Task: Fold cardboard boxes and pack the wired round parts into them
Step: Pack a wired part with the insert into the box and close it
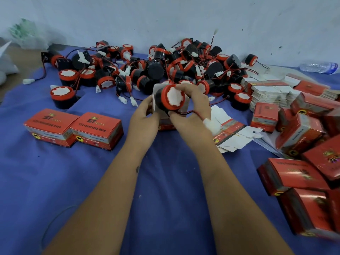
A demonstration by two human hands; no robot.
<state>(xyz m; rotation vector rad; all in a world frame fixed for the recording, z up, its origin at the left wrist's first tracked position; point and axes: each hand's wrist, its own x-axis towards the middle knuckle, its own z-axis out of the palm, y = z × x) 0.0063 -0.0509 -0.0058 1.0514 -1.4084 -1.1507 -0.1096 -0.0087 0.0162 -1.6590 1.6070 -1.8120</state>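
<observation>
Nearest to me, two bare forearms reach forward over the blue cloth (165, 181) that covers the surface. The left hand (142, 116) grips a partly folded red and white cardboard box (166, 124), its white flap standing up behind the part; most of the box is hidden by the hands. The right hand (191, 107) grasps a round black part with a red rim and white face (170, 99), fingers curled over its top. The part lies just above the box, between the two hands, with its white face turned toward the viewer and tilted up, so I judge its axis must be turned down toward the opening before it goes in. Its red and black wire (185, 112) runs to the right, under the right hand, to a white plug (211, 124); this wire may catch on the flap.

To the left two closed red boxes (73, 127) stand side by side. To the right flat box blanks (233, 133) lie near the hands, and beyond them many red boxes (303, 137) are heaped. Farther back a large pile of the same round wired parts (165, 67) lies against the pale wall (184, 15), with a clear plastic bottle (318, 67) at far right.
</observation>
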